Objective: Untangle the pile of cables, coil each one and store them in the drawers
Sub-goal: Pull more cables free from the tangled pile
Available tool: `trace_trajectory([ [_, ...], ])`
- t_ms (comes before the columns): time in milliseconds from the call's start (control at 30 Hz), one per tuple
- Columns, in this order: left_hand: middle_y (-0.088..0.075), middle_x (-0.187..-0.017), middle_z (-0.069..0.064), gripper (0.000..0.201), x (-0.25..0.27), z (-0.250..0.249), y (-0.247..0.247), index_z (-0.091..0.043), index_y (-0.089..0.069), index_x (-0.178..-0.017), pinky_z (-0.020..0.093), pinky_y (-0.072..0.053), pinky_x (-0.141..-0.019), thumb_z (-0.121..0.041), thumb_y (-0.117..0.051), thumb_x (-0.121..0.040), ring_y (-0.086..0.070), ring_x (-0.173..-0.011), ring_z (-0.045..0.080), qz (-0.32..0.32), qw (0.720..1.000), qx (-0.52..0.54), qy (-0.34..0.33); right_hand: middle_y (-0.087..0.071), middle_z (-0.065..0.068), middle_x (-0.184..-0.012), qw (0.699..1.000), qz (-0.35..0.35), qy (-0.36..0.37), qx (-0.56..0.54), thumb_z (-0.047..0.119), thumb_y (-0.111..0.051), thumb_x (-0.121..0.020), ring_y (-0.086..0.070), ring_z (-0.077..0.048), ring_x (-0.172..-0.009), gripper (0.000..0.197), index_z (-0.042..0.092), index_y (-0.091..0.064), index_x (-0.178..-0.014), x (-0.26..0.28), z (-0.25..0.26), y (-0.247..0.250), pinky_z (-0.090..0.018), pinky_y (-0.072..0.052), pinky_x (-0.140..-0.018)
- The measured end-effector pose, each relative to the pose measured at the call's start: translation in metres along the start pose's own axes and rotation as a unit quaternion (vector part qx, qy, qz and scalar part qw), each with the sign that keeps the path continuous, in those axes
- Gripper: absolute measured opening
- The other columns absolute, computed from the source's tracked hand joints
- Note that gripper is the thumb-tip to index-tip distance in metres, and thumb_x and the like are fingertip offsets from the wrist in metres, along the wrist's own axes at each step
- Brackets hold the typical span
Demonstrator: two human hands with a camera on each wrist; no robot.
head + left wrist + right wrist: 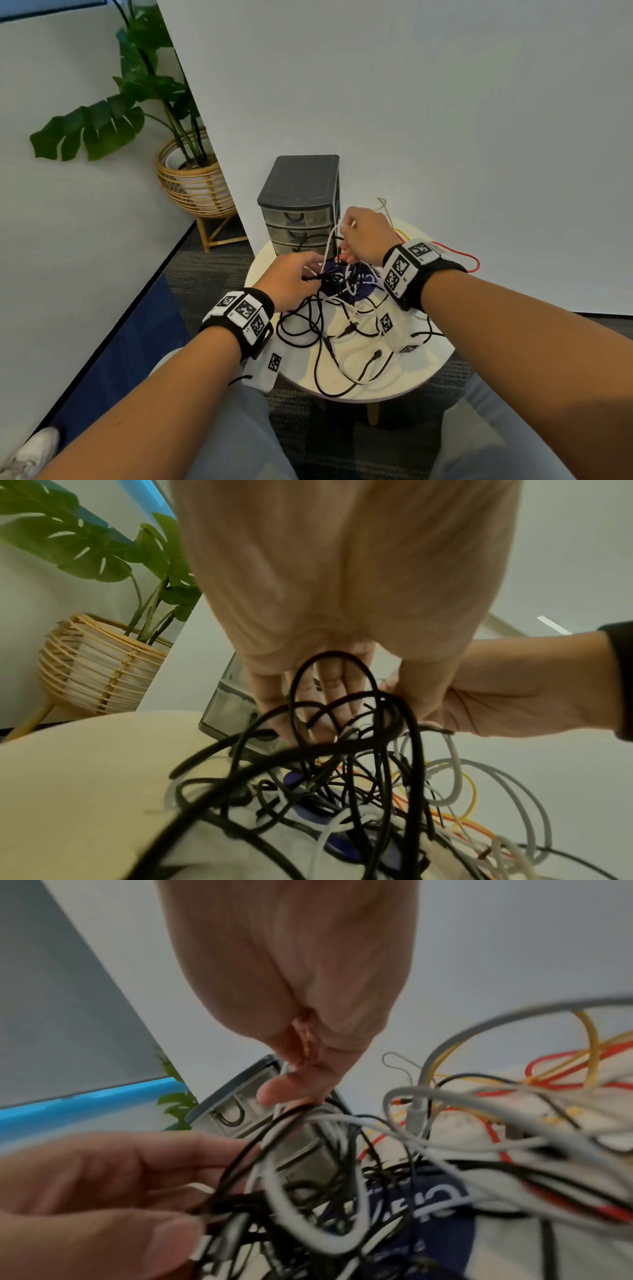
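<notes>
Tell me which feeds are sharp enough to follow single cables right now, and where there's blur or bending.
Head view: evenly lit and sharp on the cable pile, with wide-angle bending at the edges. Left wrist view: the palm of the left hand is soft, and the nearest black cable is smeared. Right wrist view: worst, blurred across the white cable and the right hand.

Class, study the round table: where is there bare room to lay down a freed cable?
Bare tabletop lies left of the cable pile, in front of the drawer unit. The flat drawer-unit top is bare too. The centre and right, under the left hand and right hand, are crowded.
</notes>
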State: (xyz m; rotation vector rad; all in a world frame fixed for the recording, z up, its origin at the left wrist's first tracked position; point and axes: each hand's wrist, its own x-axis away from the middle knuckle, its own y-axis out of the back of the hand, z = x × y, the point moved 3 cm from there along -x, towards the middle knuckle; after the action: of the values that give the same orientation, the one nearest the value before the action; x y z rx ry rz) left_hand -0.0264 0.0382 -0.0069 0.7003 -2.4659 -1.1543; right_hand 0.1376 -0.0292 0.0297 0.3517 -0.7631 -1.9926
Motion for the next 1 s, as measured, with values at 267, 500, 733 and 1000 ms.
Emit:
trace_trajectory([
  [267,-0.07,-0.096,-0.008,0.075,-0.002,0.001,0.006,-0.03,-0.033,-0.149,0.033,-0.059,-0.085,-0.01,-0.075,-0.089,-0.07,-0.089,0.011,-0.042,0.998,0.044,0.016,-0.069,-0.007,-0.07,0.994,0.042,0.069,0.08,0.023,-0.061,-0.1,-0.07,-0.018,-0.064,0.034,0.017,-0.06,-0.067,0.011,0.007,0.005,-0.03,-0.058,-0.066],
  [500,-0.069,-0.093,-0.007,0.076,0.001,0.005,0.011,-0.031,-0.034,-0.151,0.03,-0.055,-0.083,-0.01,-0.074,-0.09,-0.067,-0.086,0.01,-0.04,0.999,0.013,0.026,-0.076,-0.014,-0.08,0.968,-0.155,-0.071,-0.182,0.017,-0.06,-0.098,-0.074,-0.023,-0.063,0.029,0.004,-0.072,-0.075,-0.003,0.007,0.031,-0.034,-0.063,-0.069],
  [733,-0.072,-0.091,-0.011,0.06,-0.006,-0.006,0.014,-0.03,-0.045,-0.142,0.029,-0.052,-0.086,-0.015,-0.071,-0.09,-0.065,-0.091,0.006,-0.008,0.999,-0.015,0.029,-0.063,-0.004,-0.127,0.991,0.075,0.051,0.097,0.034,-0.063,-0.098,-0.063,-0.025,-0.113,0.05,0.018,-0.051,-0.144,0.01,0.013,0.024,-0.037,-0.051,-0.098],
  [1000,-0.071,-0.101,-0.008,0.027,-0.001,-0.01,0.02,-0.025,-0.065,-0.123,0.031,-0.053,-0.092,-0.022,-0.066,-0.096,-0.067,-0.102,0.014,0.013,0.998,-0.025,0.051,-0.038,-0.006,-0.157,0.966,0.154,0.104,0.177,0.034,-0.081,-0.083,-0.053,-0.025,-0.129,0.112,0.033,-0.002,-0.162,0.033,-0.018,0.021,-0.038,-0.046,-0.105],
])
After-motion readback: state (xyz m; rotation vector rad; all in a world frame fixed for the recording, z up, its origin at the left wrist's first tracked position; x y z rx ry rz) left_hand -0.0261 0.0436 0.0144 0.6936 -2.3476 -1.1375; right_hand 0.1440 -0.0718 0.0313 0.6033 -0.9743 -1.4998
